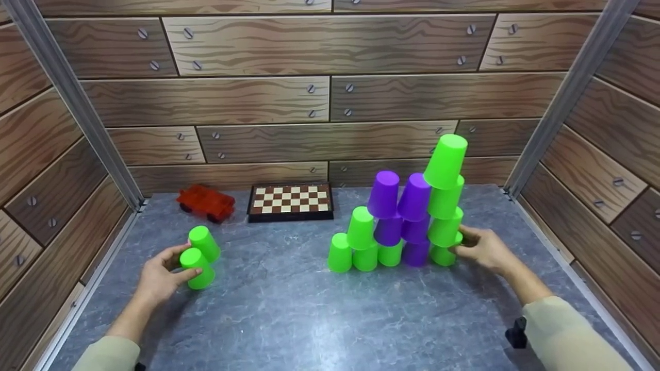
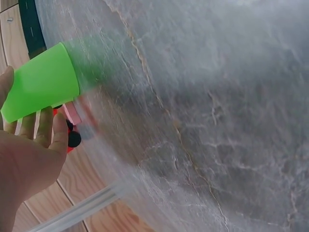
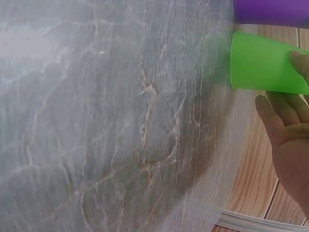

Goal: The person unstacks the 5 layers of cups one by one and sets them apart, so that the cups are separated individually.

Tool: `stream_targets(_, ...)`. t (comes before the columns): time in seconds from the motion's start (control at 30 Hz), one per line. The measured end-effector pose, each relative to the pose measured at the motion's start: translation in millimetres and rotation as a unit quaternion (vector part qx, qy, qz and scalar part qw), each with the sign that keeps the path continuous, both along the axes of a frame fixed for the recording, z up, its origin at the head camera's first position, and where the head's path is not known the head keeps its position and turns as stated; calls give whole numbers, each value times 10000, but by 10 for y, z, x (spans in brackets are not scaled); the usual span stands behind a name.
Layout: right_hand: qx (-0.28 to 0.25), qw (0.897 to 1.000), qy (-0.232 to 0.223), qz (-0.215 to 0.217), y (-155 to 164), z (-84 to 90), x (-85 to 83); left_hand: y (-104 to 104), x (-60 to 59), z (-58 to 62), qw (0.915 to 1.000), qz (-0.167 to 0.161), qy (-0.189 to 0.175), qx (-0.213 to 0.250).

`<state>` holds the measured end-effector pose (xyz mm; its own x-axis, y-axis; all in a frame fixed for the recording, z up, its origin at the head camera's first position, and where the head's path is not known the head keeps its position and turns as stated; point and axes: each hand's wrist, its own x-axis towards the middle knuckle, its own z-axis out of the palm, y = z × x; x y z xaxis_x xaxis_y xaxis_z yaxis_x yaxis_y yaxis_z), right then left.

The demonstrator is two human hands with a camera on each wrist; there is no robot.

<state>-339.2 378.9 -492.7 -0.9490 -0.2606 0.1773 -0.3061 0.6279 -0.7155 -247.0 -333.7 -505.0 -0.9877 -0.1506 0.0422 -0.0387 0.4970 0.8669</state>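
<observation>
My left hand [image 1: 164, 272] grips a green cup [image 1: 197, 268] standing upside down on the grey table [image 1: 289, 314], at its left side. A second green cup [image 1: 204, 242] stands just behind it. The left wrist view shows my left hand [image 2: 29, 159] curled round that green cup [image 2: 43, 82]. At the right rises a stack of green and purple cups [image 1: 402, 221]. Its right column of green cups [image 1: 444, 206] is tall, and the top cup [image 1: 446, 161] leans. My right hand [image 1: 480, 250] holds the column's bottom green cup [image 1: 443, 255]. In the right wrist view my right hand [image 3: 289, 130] holds this green cup [image 3: 263, 63] between thumb and fingers.
A red toy car [image 1: 206, 202] and a small chessboard [image 1: 290, 201] lie at the back of the table, by the wood-patterned wall [image 1: 319, 98]. Similar walls close in the left and right sides. A purple cup [image 3: 270, 10] sits beside the held green one.
</observation>
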Motion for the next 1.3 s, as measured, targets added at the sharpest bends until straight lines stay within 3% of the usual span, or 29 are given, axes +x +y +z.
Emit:
stream_targets(0.17,-69,10000,-35,-5,15,-22,17,-13,50,60,10000,-82,-7,-53)
stream_targets(0.3,-32,10000,-37,-42,16,-32,21,-15,86,209,9996,-113,182,-183)
stream_targets(0.43,17,10000,-30,-93,20,-26,29,23,95,446,9983,-101,538,-185)
stream_targets(0.67,32,9999,-76,-95,34,-27,37,253,62,1017,9911,-425,1254,-159)
stream_targets(0.87,106,9997,-140,-159,57,-44,27,690,-75,1502,9810,-966,1684,50)
stream_targets(1.0,66,9998,-161,-135,52,-47,25,1063,-204,1755,9711,-1440,1874,322)
stream_targets(1.3,-99,9999,9,16,6,-29,0,2044,-484,2145,9493,-2337,2003,636)
